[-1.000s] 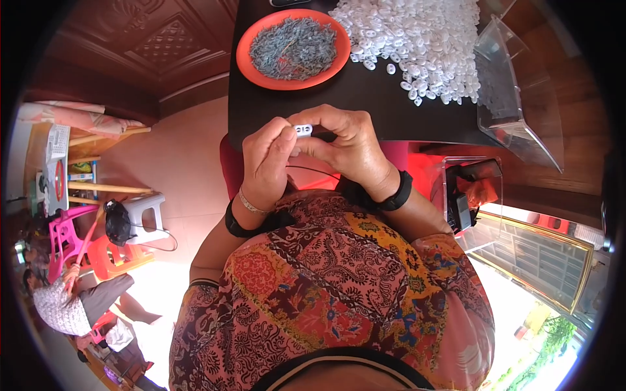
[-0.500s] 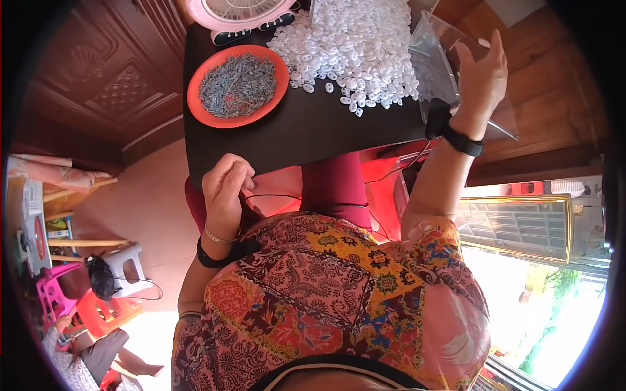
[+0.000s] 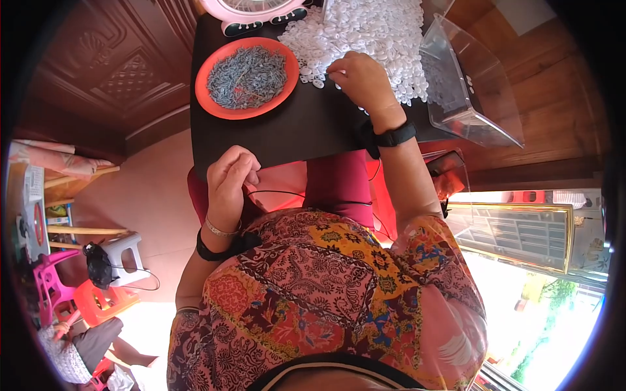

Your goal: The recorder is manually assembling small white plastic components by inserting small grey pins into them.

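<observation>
My right hand [image 3: 365,79] is over the near left edge of a heap of small white oval pieces with holes [image 3: 385,32]. Its fingertips are pinched together at the pieces; whether one is between them I cannot make out. My left hand [image 3: 229,179] rests by the table's front edge with its fingers curled in, hiding whatever may be inside. Between the hands, farther left, is an orange round plate [image 3: 203,98] full of small thin grey pieces that look like screws [image 3: 248,75].
A clear plastic box [image 3: 450,114] stands right of the heap, with a few white pieces [image 3: 469,83] against its side. A pink fan [image 3: 251,14] is behind the plate on the dark table [image 3: 261,140]. Stools [image 3: 127,260] and a seated person [image 3: 72,352] are at lower left.
My right hand has swung left from above the clear box to the heap, its spread fingers now pinched. A white piece near those fingers is gone from the air. My left hand stays curled.
</observation>
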Demonstrator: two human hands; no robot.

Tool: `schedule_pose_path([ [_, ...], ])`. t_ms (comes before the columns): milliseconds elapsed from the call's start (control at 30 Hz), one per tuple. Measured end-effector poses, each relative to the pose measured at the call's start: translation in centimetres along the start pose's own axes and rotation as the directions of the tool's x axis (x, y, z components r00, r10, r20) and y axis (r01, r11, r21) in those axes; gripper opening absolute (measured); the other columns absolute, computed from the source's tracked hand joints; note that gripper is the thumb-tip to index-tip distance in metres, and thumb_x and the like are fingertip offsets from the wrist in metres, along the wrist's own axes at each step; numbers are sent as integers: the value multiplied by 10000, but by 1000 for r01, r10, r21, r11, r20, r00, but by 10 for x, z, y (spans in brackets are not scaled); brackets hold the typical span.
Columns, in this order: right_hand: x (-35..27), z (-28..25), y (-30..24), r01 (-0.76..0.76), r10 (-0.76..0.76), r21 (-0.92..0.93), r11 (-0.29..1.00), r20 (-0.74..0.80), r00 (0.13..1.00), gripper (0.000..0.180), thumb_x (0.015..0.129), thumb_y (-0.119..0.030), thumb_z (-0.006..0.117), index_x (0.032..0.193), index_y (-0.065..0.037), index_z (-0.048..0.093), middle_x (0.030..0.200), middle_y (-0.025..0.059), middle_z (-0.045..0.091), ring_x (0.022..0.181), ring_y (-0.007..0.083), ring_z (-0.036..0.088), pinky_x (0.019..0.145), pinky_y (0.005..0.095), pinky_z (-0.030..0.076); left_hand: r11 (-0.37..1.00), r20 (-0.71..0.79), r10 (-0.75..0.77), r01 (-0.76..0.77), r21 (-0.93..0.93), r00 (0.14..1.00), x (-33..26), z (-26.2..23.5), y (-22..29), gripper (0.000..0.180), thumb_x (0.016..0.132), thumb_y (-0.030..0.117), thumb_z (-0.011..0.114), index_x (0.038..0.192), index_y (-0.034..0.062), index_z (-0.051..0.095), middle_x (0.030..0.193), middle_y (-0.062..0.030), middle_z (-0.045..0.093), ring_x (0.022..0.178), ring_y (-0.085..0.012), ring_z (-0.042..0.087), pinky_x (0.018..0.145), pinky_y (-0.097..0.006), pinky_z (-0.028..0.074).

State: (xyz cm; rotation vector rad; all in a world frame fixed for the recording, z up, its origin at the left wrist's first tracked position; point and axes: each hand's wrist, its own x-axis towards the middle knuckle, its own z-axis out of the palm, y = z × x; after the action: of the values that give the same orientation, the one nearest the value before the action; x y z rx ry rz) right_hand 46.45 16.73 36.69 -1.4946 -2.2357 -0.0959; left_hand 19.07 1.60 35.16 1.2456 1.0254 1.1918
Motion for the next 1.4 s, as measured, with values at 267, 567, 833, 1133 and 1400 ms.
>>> schedule_pose_path([
  [267, 25, 18, -9, 19, 21, -240, 970, 162, 987, 196, 803, -166, 547, 841, -152, 739, 867, 120, 667, 893, 311, 652, 751, 429, 546, 1000, -14, -14, 14, 2, 1000, 0, -10, -4, 231, 932, 156, 485, 774, 6, 563, 699, -8, 549, 617, -70, 491, 563, -219, 384],
  [567, 20, -12, -27, -186, 228, 499, 847, -23, 973, 165, 865, -189, 640, 941, -68, 722, 844, 64, 699, 791, 169, 669, 689, 317, 512, 1000, 69, -21, 22, -10, 997, 9, -19, -7, 222, 939, 173, 490, 833, 6, 590, 732, -10, 563, 656, -70, 499, 611, -223, 401],
  [833, 27, -11, -90, -89, 326, 960, 264, -2, 945, 178, 877, -145, 663, 995, -15, 691, 844, 37, 691, 777, 97, 639, 694, 225, 470, 885, 454, -57, 256, -389, 889, 59, 47, -25, 451, 942, 257, 486, 1333, 38, 432, 1234, -82, 550, 1125, -153, 515, 961, -308, 385],
  [1133, 13, 7, -96, 65, 158, 422, 904, -472, 867, 99, 818, -169, 661, 879, -96, 690, 770, 90, 682, 707, 230, 664, 587, 354, 521, 751, 439, -102, 359, -554, 892, 43, 75, -30, 359, 872, 189, 508, 1180, 7, 523, 1056, -27, 571, 968, -107, 537, 886, -284, 417],
  [1400, 5, 12, -88, 91, -116, -76, 993, -460, 880, 98, 796, -189, 682, 883, -143, 681, 760, 21, 659, 731, 232, 625, 596, 365, 516, 667, 365, -166, 378, -643, 916, 40, 82, -37, 315, 841, 148, 493, 1115, -1, 538, 993, -50, 598, 929, -131, 569, 843, -279, 447],
])
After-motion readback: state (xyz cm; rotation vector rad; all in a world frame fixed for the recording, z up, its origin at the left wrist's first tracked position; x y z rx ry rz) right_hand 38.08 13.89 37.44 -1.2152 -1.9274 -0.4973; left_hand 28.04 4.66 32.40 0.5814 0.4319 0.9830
